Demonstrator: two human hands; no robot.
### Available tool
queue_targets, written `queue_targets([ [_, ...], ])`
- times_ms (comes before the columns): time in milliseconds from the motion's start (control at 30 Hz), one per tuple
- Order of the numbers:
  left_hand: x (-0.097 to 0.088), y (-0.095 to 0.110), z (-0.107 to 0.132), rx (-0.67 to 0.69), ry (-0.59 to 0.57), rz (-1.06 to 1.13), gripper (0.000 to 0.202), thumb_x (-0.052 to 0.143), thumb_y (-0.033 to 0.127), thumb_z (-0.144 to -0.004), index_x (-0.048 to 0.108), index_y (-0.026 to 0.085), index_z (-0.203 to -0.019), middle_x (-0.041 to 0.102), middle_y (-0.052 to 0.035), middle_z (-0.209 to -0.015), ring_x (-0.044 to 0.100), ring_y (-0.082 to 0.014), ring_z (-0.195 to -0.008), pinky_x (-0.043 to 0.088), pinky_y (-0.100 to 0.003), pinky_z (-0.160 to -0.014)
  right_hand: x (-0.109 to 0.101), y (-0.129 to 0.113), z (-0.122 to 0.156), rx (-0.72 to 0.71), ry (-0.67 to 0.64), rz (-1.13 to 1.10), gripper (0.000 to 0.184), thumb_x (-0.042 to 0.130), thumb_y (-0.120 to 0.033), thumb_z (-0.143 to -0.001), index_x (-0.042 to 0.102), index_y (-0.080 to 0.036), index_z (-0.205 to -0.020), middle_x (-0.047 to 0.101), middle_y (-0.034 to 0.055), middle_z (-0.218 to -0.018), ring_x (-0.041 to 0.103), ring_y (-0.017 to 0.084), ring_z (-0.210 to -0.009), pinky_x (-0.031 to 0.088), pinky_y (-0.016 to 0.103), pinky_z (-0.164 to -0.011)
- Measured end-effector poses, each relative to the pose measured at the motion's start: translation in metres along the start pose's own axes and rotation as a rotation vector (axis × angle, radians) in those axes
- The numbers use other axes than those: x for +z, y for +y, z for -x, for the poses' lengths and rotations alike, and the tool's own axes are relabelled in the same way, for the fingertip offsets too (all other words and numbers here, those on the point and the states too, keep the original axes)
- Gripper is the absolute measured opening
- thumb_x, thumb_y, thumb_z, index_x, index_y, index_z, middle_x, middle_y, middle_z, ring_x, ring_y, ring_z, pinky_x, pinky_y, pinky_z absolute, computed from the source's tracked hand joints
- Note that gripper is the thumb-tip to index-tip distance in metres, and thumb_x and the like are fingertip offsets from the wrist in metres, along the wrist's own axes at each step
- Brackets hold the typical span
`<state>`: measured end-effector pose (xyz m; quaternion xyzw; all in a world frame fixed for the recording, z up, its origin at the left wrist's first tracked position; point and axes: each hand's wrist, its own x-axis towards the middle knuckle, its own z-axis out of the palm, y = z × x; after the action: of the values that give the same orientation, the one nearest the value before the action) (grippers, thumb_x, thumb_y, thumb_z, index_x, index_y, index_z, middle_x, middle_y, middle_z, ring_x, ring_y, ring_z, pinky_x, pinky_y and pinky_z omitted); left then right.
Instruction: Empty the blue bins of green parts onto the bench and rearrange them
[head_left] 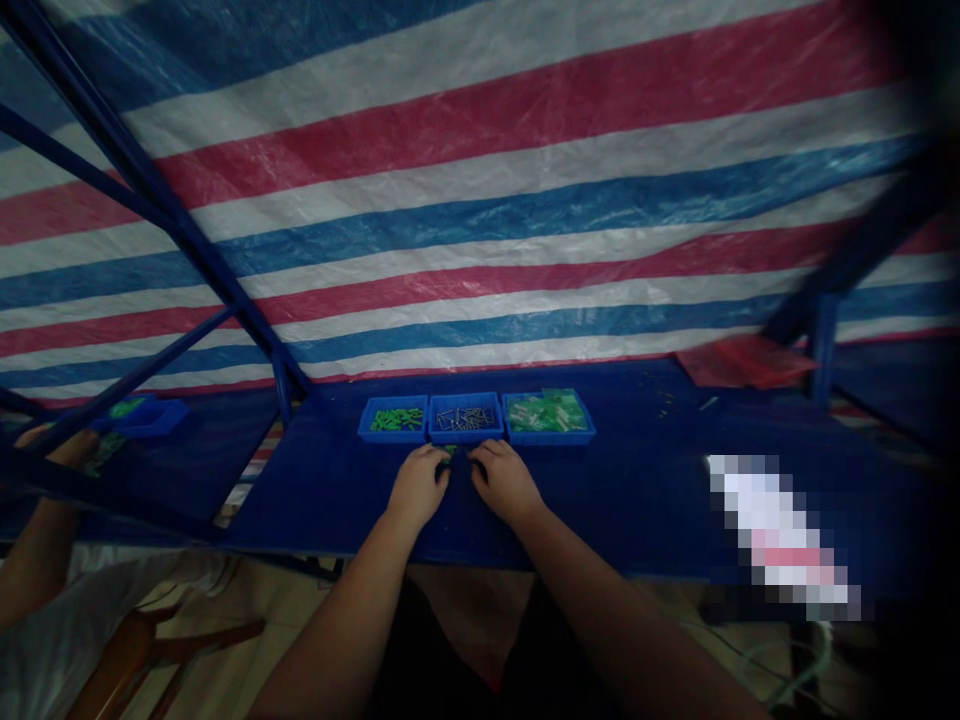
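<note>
Your left grip (418, 487) and right grip (506, 482) sit nearly together, fingers curled; you cannot tell if either is clamped. A small green plastic part (448, 452), light and stiff, lies between them, just below the blue screw tray (465, 438); pinch it by its ends.

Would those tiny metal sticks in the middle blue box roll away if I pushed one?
Probably, yes. The metal pins look thin and round, so one would likely roll across the flat blue tabletop. They also look stiff, not bendy. Being so slim, they may be fiddly to pinch, though they're too small here to be sure.
</note>
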<state>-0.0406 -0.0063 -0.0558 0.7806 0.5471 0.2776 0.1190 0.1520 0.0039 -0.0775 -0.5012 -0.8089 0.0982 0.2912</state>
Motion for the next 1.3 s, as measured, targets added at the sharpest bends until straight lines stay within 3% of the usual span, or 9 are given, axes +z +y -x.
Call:
queue_targets([
  [133,0.009,-0.007,-0.003,-0.076,-0.015,-0.022,0.019,0.063,0.008,-0.085,0.074,0.019,-0.095,0.071,-0.0072,-0.098,0.067,-0.0215,-0.097,0.053,-0.037,-0.093,-0.001,0.001,0.000,0.063,0.037,0.051,0.013,0.056,-0.014,-0.089,0.068,-0.020,-0.089,0.067,0.0074,-0.092,0.057,0.022,-0.090,0.045,0.035,-0.085],
  [267,0.004,-0.005,-0.003,-0.071,-0.037,-0.069,0.020,0.060,0.007,-0.087,0.073,0.020,-0.092,0.072,-0.0064,-0.092,0.068,-0.0215,-0.092,0.053,-0.036,-0.089,-0.002,0.000,0.000,0.080,0.032,0.076,0.010,0.056,-0.014,-0.090,0.063,-0.021,-0.088,0.066,0.0059,-0.088,0.057,0.021,-0.087,0.043,0.033,-0.080],
  [367,-0.013,-0.007,-0.004,-0.040,0.036,-0.066,0.019,0.059,0.010,-0.089,0.073,0.021,-0.097,0.073,-0.0058,-0.094,0.068,-0.0211,-0.091,0.054,-0.036,-0.088,-0.001,0.000,-0.001,0.084,0.021,0.065,0.010,0.055,-0.013,-0.090,0.061,-0.021,-0.089,0.064,0.0052,-0.086,0.056,0.021,-0.084,0.041,0.032,-0.079],
  [533,-0.057,-0.031,-0.026,-0.069,0.311,-0.106,0.022,0.057,0.012,-0.091,0.072,0.020,-0.105,0.074,-0.0079,-0.107,0.068,-0.0238,-0.101,0.053,-0.042,-0.097,0.003,0.003,-0.002,0.050,0.007,0.001,0.013,0.053,-0.009,-0.089,0.058,-0.020,-0.090,0.062,0.0048,-0.088,0.055,0.020,-0.084,0.041,0.030,-0.079],
  [667,-0.074,-0.041,-0.037,-0.002,0.280,-0.113,0.037,0.052,0.002,-0.086,0.071,0.021,-0.112,0.072,-0.0077,-0.118,0.062,-0.0250,-0.120,0.048,-0.045,-0.108,0.003,0.005,-0.003,0.040,0.006,-0.020,0.015,0.052,-0.007,-0.088,0.057,-0.020,-0.090,0.062,0.0049,-0.089,0.055,0.020,-0.084,0.041,0.030,-0.078],
  [800,-0.061,-0.025,-0.024,0.045,0.169,-0.056,0.028,0.057,0.008,-0.087,0.073,0.024,-0.104,0.073,-0.0049,-0.104,0.066,-0.0232,-0.104,0.052,-0.042,-0.099,0.003,0.005,-0.002,0.044,0.023,-0.032,0.014,0.051,-0.007,-0.088,0.057,-0.021,-0.088,0.062,0.0044,-0.086,0.056,0.020,-0.083,0.041,0.030,-0.077],
  [1000,-0.018,-0.002,-0.004,0.018,-0.040,-0.056,0.023,0.063,0.016,-0.088,0.074,0.024,-0.106,0.072,-0.0041,-0.098,0.066,-0.0220,-0.096,0.052,-0.036,-0.090,0.001,0.006,-0.001,0.056,0.050,-0.086,0.014,0.051,-0.009,-0.088,0.056,-0.022,-0.086,0.062,0.0037,-0.085,0.057,0.019,-0.080,0.042,0.030,-0.076],
  [1133,-0.001,-0.002,-0.003,-0.017,-0.050,-0.096,0.023,0.062,0.015,-0.089,0.074,0.025,-0.106,0.071,-0.0051,-0.103,0.064,-0.0232,-0.100,0.051,-0.037,-0.091,0.001,0.006,0.000,0.063,0.071,-0.141,0.013,0.050,-0.011,-0.088,0.055,-0.022,-0.086,0.062,0.0033,-0.085,0.059,0.019,-0.080,0.043,0.029,-0.075],
  [1300,0.001,-0.007,-0.005,-0.101,-0.025,-0.118,0.015,0.066,0.017,-0.087,0.074,0.023,-0.098,0.067,-0.0069,-0.099,0.063,-0.0231,-0.099,0.050,-0.037,-0.093,0.000,0.006,0.000,0.060,0.096,-0.154,0.012,0.052,-0.011,-0.087,0.055,-0.022,-0.084,0.062,0.0029,-0.084,0.059,0.019,-0.081,0.043,0.029,-0.075],
])
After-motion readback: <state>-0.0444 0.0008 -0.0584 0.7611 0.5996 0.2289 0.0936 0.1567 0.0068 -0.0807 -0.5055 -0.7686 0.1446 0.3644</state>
